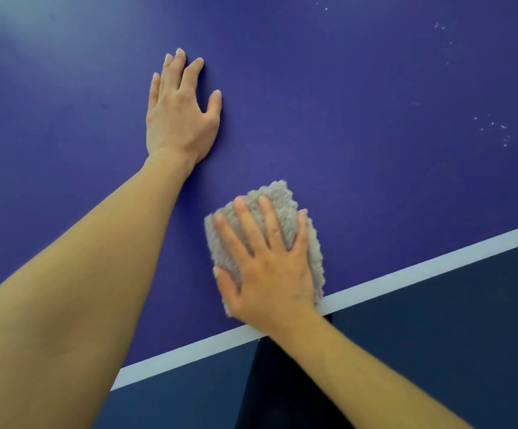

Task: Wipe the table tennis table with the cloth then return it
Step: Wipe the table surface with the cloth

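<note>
The blue table tennis table (360, 119) fills most of the head view, and its white edge line (422, 267) runs diagonally from lower left to upper right. A fluffy grey cloth (278, 199) lies on the table just inside that line. My right hand (267, 261) presses flat on the cloth with straight, spread fingers and covers most of it. Farther in, my left hand (180, 113) rests flat on the bare blue surface, palm down, fingers straight.
Small white specks (496, 128) dot the table surface at the upper right. Beyond the white edge line lies dark blue floor (452, 335), with a dark shape (282, 391) directly below my right wrist.
</note>
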